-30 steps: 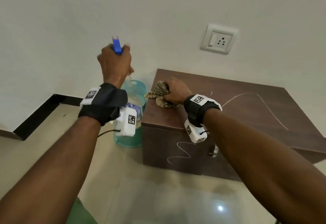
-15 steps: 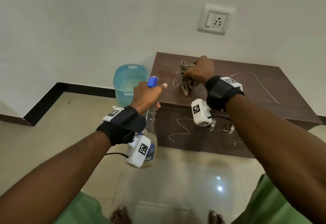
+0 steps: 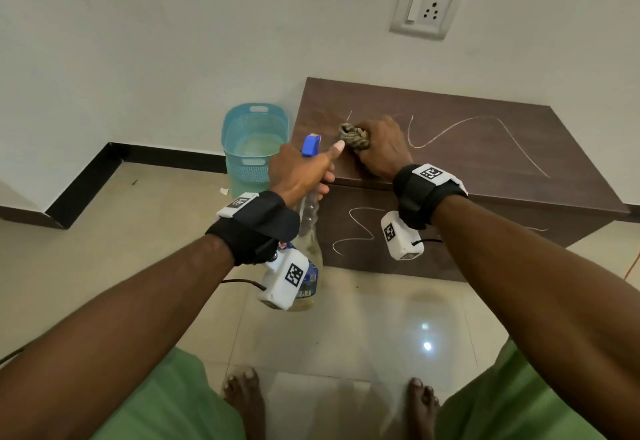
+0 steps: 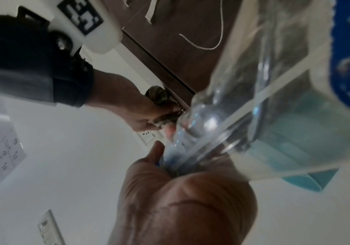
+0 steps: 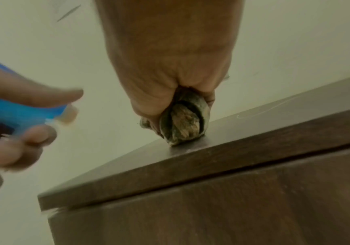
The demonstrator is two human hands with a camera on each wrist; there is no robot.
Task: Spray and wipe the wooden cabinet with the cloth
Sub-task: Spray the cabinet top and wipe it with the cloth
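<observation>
A low dark wooden cabinet (image 3: 485, 149) stands against the wall, with white chalk squiggles on its top and front. My right hand (image 3: 381, 147) grips a bunched brownish cloth (image 3: 353, 136) and presses it on the cabinet top near the left front edge; the cloth (image 5: 182, 121) touches the wood. My left hand (image 3: 301, 169) holds a clear spray bottle (image 3: 310, 228) by the neck in front of the cabinet's left corner. Its blue nozzle (image 3: 310, 144) points at the cabinet, and the bottle body (image 4: 264, 92) hangs down.
A light blue plastic basket (image 3: 254, 149) stands on the floor against the cabinet's left side. A wall socket (image 3: 427, 7) sits above the cabinet. Glossy tiled floor (image 3: 346, 329) lies in front, with my bare feet at the bottom.
My left hand brought the spray bottle down from above the basket to the cabinet's front left corner. My right hand slid the cloth over the left part of the top.
</observation>
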